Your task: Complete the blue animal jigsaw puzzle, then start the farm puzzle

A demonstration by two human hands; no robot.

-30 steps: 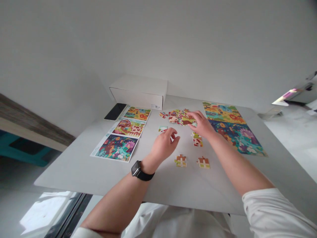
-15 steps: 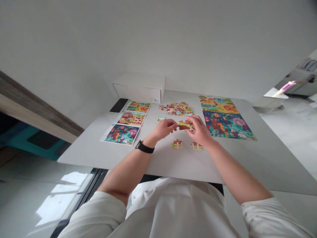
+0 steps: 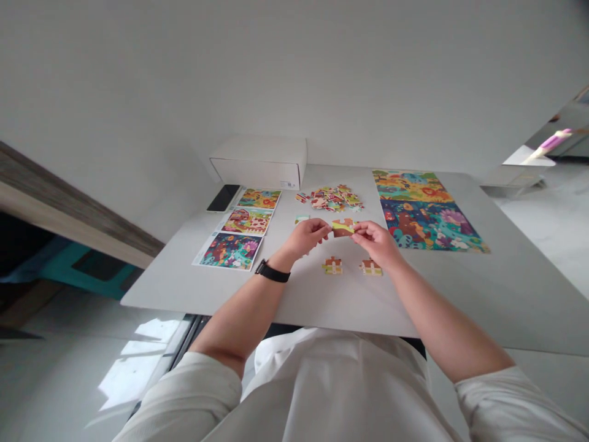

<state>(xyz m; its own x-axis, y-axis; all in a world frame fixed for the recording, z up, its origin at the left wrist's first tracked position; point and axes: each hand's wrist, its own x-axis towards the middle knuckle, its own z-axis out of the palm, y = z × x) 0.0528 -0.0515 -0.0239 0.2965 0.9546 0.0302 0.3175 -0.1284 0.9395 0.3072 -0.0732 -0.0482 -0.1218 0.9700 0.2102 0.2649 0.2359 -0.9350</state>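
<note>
Puzzle piece [image 3: 343,229]: over tabletop [image 3: 301,301], opposite edges pinched narrowly between fingers of left hand [image 3: 306,238] and right hand [image 3: 375,241]. I judge it light, stiff, bendable if forced; best held by edges.

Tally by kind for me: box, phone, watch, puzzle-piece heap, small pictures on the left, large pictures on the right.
Box: 1
Phone: 1
Watch: 1
Puzzle-piece heap: 1
Small pictures on the left: 3
Large pictures on the right: 2
Total: 9; overlapping heap pieces can't be counted singly.
</note>
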